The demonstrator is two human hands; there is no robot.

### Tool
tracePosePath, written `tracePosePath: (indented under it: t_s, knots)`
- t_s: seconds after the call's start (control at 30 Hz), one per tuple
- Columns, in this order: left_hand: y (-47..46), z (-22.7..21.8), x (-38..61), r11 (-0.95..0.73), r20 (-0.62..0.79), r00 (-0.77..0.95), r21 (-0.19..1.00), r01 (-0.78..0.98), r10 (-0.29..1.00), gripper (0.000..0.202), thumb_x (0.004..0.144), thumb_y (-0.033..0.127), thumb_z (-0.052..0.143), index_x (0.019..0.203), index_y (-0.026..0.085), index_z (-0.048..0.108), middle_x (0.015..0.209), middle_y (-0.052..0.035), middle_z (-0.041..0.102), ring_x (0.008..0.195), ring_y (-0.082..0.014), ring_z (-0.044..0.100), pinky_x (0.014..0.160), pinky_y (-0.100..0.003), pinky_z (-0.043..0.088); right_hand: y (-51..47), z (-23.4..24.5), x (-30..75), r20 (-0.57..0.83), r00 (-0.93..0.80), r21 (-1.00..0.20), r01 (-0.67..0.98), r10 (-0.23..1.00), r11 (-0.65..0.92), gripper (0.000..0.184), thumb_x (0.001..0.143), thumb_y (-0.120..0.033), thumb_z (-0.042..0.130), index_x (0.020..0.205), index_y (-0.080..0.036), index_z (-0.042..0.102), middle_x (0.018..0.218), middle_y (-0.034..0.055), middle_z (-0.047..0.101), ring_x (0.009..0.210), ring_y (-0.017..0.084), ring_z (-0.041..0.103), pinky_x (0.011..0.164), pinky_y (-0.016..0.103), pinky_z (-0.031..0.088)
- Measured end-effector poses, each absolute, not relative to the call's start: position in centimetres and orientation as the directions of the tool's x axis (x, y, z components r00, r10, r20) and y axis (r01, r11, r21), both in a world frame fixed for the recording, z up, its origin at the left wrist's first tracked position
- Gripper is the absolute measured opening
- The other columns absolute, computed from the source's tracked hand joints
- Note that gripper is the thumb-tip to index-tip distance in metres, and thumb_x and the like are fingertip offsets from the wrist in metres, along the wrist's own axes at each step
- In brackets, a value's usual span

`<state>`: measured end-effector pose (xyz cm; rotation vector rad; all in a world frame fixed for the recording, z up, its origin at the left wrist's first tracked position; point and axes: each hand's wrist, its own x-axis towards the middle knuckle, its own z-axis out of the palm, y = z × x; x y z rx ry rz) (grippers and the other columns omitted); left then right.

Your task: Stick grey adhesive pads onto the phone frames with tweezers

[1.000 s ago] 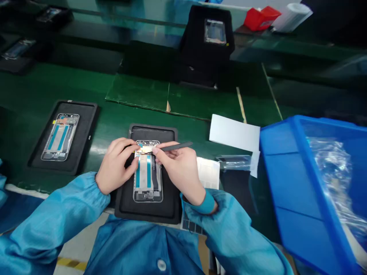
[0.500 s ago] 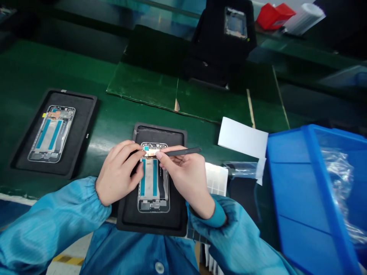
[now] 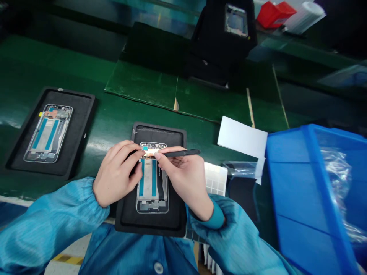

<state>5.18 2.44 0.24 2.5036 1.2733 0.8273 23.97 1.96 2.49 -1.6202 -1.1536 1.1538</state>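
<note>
An opened phone (image 3: pixel 153 206) lies in a black tray (image 3: pixel 123 223) in front of me, its inner parts and two blue strips showing. My left hand (image 3: pixel 118 173) has its fingers curled, the fingertips pressed on the phone's upper left edge. My right hand (image 3: pixel 185 172) pinches a slim black tool (image 3: pixel 183 152), perhaps tweezers; its tip is hidden by the fingers. Between both hands' fingertips a white and copper-coloured piece (image 3: pixel 149 152) shows at the phone's upper part, beside a small blue square (image 3: pixel 145 148).
Another opened phone (image 3: pixel 48 133) lies in a second black tray (image 3: pixel 82 114) on the left. A white card (image 3: pixel 242 136), a gridded white sheet (image 3: pixel 215 179) and a blue bin (image 3: pixel 295 191) with clear plastic are on the right. Stacked black trays (image 3: pixel 212 53) stand at the back.
The view has shifted slightly, moving the trays a little leftward. Both hands keep nearly the same position on the phone, and the black tool stays in my right hand.
</note>
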Motion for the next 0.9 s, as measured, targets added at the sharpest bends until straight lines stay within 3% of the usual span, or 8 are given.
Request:
tracePosePath:
  t_s: [0.17, 0.37, 0.6, 0.7, 0.77, 0.83, 0.9]
  knots:
    - [2.4, 0.5, 5.1, -0.623, 0.381, 0.498, 0.382, 0.682, 0.779, 0.028, 0.089, 0.015, 0.06, 0.117, 0.014, 0.067, 0.118, -0.0117, 0.066, 0.122, -0.0295, 0.056, 0.104, -0.048, 0.051, 1.8, 2.5, 23.9, -0.192, 0.155, -0.95, 0.22, 0.969, -0.224, 0.013, 0.081, -0.03, 0.077, 0.082, -0.018, 0.074, 0.081, 0.0045, 0.077, 0.068, 0.018, 0.072, 0.061, 0.028, 0.057]
    - [2.1, 1.5, 5.1, -0.688, 0.331, 0.621, 0.137, 0.713, 0.71, 0.028, 0.092, 0.023, 0.06, 0.118, 0.017, 0.07, 0.123, -0.0131, 0.067, 0.121, -0.0362, 0.057, 0.093, -0.052, 0.054, 1.6, 2.5, 24.3, -0.138, 0.142, -0.941, 0.289, 0.98, -0.174, 0.011, 0.083, -0.03, 0.076, 0.086, -0.019, 0.075, 0.084, 0.0042, 0.078, 0.071, 0.019, 0.074, 0.063, 0.029, 0.059]
    - [1.9, 2.5, 5.6, -0.714, 0.219, 0.697, -0.004, 0.7, 0.682, 0.034, 0.093, 0.022, 0.057, 0.125, 0.016, 0.066, 0.125, -0.0155, 0.067, 0.12, -0.038, 0.058, 0.097, -0.055, 0.049, -0.6, 3.8, 26.5, -0.064, 0.334, -0.946, 0.28, 0.941, -0.163, 0.016, 0.079, -0.033, 0.081, 0.088, -0.02, 0.077, 0.085, 0.0044, 0.078, 0.07, 0.018, 0.073, 0.066, 0.031, 0.062]
    - [1.8, 2.6, 5.0, -0.669, 0.261, 0.63, 0.092, 0.738, 0.731, 0.033, 0.094, 0.024, 0.056, 0.125, 0.02, 0.065, 0.132, -0.014, 0.063, 0.12, -0.0361, 0.058, 0.098, -0.053, 0.049, -2.9, 3.8, 27.6, -0.05, 0.41, -0.959, 0.235, 0.911, -0.158, 0.017, 0.077, -0.034, 0.083, 0.087, -0.021, 0.078, 0.086, 0.0054, 0.078, 0.075, 0.021, 0.075, 0.071, 0.034, 0.064]
    - [1.0, 2.6, 4.3, -0.524, 0.301, 0.451, 0.236, 0.818, 0.84, 0.038, 0.095, 0.03, 0.056, 0.132, 0.02, 0.059, 0.13, -0.0143, 0.062, 0.116, -0.032, 0.06, 0.095, -0.048, 0.052, -4.8, 3.2, 28.2, -0.068, 0.469, -0.966, 0.191, 0.881, -0.176, 0.018, 0.076, -0.035, 0.084, 0.086, -0.021, 0.078, 0.085, 0.0061, 0.079, 0.077, 0.023, 0.075, 0.072, 0.035, 0.064]
    - [-0.4, 2.6, 3.5, -0.324, 0.234, 0.25, 0.369, 0.871, 0.939, 0.046, 0.095, 0.037, 0.055, 0.137, 0.017, 0.053, 0.118, -0.0129, 0.064, 0.105, -0.0275, 0.065, 0.087, -0.041, 0.055, -6.7, 2.5, 28.4, -0.133, 0.508, -0.968, 0.116, 0.851, -0.221, 0.021, 0.077, -0.037, 0.083, 0.088, -0.021, 0.077, 0.087, 0.0068, 0.08, 0.076, 0.023, 0.076, 0.071, 0.034, 0.063]
    - [-2.2, 2.4, 3.1, -0.185, 0.073, 0.171, 0.445, 0.876, 0.983, 0.045, 0.096, 0.043, 0.053, 0.134, 0.018, 0.055, 0.104, -0.0085, 0.065, 0.09, -0.0237, 0.067, 0.078, -0.037, 0.056, -8.4, 1.8, 28.3, -0.215, 0.493, -0.96, 0.051, 0.843, -0.275, 0.023, 0.076, -0.039, 0.083, 0.088, -0.021, 0.077, 0.088, 0.008, 0.08, 0.075, 0.023, 0.076, 0.069, 0.033, 0.063]
